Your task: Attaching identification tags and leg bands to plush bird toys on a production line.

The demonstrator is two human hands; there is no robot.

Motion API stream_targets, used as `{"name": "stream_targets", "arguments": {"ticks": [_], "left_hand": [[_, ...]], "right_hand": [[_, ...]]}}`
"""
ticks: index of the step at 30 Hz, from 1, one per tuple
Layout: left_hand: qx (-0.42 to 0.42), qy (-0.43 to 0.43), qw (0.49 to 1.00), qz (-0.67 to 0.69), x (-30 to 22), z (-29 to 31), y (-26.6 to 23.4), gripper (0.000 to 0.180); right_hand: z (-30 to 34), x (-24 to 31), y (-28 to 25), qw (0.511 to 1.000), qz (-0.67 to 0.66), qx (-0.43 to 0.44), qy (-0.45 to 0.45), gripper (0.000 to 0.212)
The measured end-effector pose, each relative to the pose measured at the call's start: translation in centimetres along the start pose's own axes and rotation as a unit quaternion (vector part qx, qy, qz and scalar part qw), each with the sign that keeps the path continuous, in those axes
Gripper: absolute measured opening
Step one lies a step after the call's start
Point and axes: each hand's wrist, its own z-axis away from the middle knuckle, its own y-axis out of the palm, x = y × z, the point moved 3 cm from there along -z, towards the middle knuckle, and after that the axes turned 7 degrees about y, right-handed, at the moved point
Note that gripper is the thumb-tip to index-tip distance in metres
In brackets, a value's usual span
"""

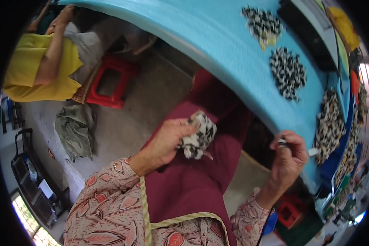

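Your left hand (166, 138) grips a bumpy black-and-white fabric piece (200, 135), thumb over its upper left edge, and the piece sits over your maroon apron (188, 188). Your right hand (290, 160) is raised well apart from it, to the right, near the edge of the light-blue tablecloth (217, 35), with its fingers curled in. A small dark, shiny bit shows by its fingertips, but you cannot tell from this view whether they hold it. On the cloth ahead lie 2 clusters of small black-and-white pieces (289, 74). To your left, 1 person in yellow (43, 67) is near a red plastic stool (106, 99).
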Motion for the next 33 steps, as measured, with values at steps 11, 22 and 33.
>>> {"name": "stream_targets", "arguments": {"ticks": [11, 22, 33], "left_hand": [[-0.007, -0.031, 0.997, -0.064, 2.6, 0.2, -0.4, 0.025], [-0.025, 0.006, 0.987, -0.159, 2.8, 0.1, -1.0, 0.024], [0.124, 0.328, 0.778, -0.522, 0.8, 1.1, 0.5, 0.036]], "right_hand": [[6.3, -7.8, 6.5, 0.967, 0.039, 0.111, 0.227, 0.018], [6.7, -9.2, 6.6, 0.948, 0.014, 0.083, 0.308, 0.017], [7.7, -10.5, 6.6, 0.934, -0.110, 0.019, 0.339, 0.011]]}}
